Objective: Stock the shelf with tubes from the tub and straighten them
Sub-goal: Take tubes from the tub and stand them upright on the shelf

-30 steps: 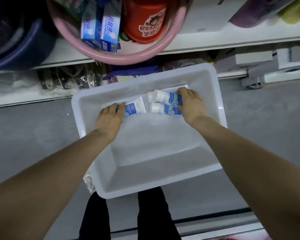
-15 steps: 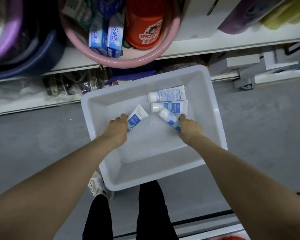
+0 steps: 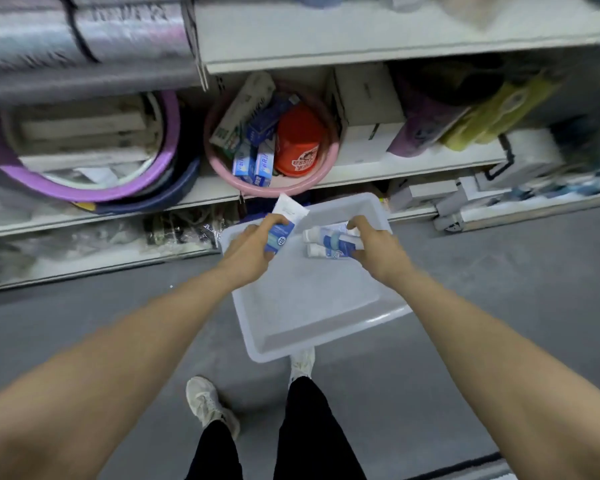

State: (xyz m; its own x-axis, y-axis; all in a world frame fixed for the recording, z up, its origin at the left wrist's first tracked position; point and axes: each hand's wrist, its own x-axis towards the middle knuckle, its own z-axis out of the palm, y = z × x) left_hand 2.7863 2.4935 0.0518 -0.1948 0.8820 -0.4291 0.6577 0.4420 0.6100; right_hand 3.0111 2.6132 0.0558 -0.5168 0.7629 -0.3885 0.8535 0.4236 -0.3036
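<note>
Left hand (image 3: 248, 252): grip holding one white-and-blue plastic tube (image 3: 282, 226). Right hand (image 3: 378, 249): grip holding bunched white-and-blue tubes (image 3: 329, 241) above translucent white rectangular plastic tub (image 3: 312, 306).

You have one head view, looking forward and steeply down. It sits above the tub (image 3: 312, 306), facing the shelf (image 3: 361, 53).

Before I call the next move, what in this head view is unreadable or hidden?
- Tubes in the right hand: the count is unclear; fingers cover their tails.
- Left tube: its cap end is hidden inside the left hand.
- Top shelf: goods are cut off by the frame edge and smeared by motion blur.
- Tub: its far corner is hidden behind the hands.
</note>
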